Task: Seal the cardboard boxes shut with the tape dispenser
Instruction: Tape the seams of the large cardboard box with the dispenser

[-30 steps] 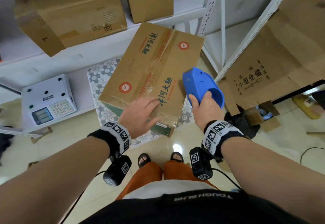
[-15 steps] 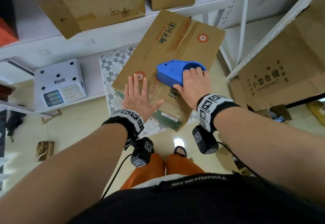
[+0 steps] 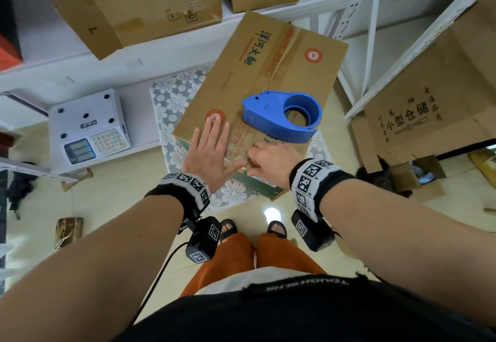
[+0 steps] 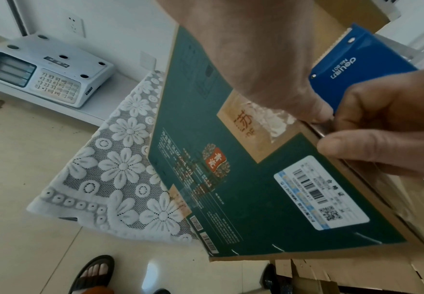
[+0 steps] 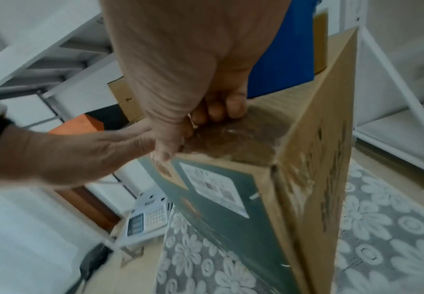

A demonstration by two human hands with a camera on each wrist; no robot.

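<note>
A brown cardboard box [image 3: 268,54] with green printed sides [image 4: 256,199] stands on a lace cloth, with old tape along its top seam. The blue tape dispenser [image 3: 271,116] lies on the box top, and no hand holds it. My left hand [image 3: 212,143] lies flat on the top, fingers straight, left of the seam. My right hand [image 3: 268,159] is at the near top edge with its fingers curled onto the shiny tape [image 5: 231,135]. Its thumb [image 4: 344,149] is on the green side, so it pinches the taped edge. The dispenser [image 4: 361,71] sits just behind both hands.
A white weighing scale [image 3: 88,132] sits on the low shelf to the left. The lace cloth [image 3: 171,105] hangs over the shelf edge. More boxes [image 3: 150,0] stand on the shelf above. White rack uprights [image 3: 373,32] and loose cardboard [image 3: 429,94] stand at the right. My sandalled feet [image 3: 228,229] are below.
My right hand has let go of the dispenser, which now lies on the box top, and has drawn back to the near edge. My left hand stays flat on the box.
</note>
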